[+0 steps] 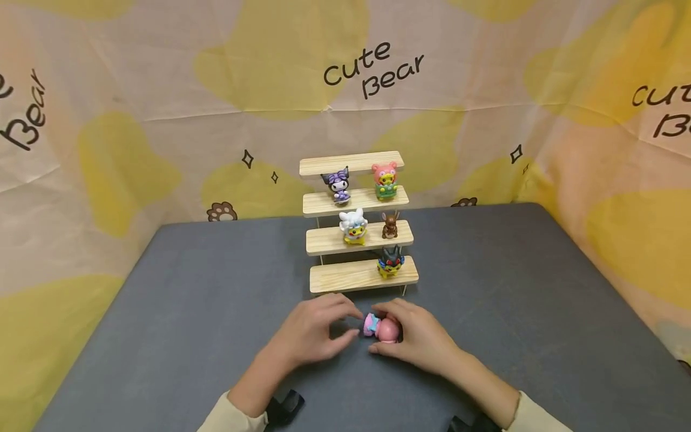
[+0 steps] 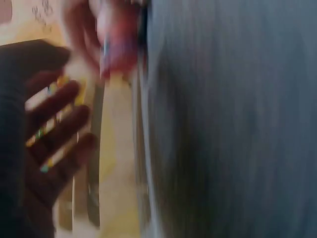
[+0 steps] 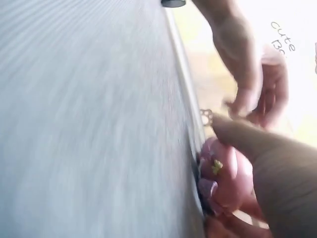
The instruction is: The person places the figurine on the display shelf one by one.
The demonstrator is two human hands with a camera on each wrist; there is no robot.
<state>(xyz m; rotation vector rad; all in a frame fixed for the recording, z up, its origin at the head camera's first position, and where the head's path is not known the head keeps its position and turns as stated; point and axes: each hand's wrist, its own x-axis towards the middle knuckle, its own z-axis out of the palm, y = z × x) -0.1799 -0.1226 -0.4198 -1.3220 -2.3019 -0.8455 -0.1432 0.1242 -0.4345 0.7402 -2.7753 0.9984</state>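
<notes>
A small pink figurine (image 1: 387,330) with a light blue bow lies tipped over, low at the grey tabletop in front of the shelf. My right hand (image 1: 418,333) holds it from the right, thumb on the near side and fingers on the far side. In the right wrist view the pink figurine (image 3: 230,173) shows a small yellow detail. To its left my left hand (image 1: 315,330) is held apart from it, fingers loosely bent around nothing. The left wrist view is blurred but shows that hand's spread fingers (image 2: 59,124).
Behind the hands stands a tiered wooden shelf (image 1: 337,279). On it are a purple-and-black figurine (image 1: 338,186), a pink-and-green one (image 1: 385,182), a white-and-yellow one (image 1: 353,227), a brown one (image 1: 390,226) and a dark-eared yellow one (image 1: 390,263). A printed cloth (image 1: 216,72) hangs around the table.
</notes>
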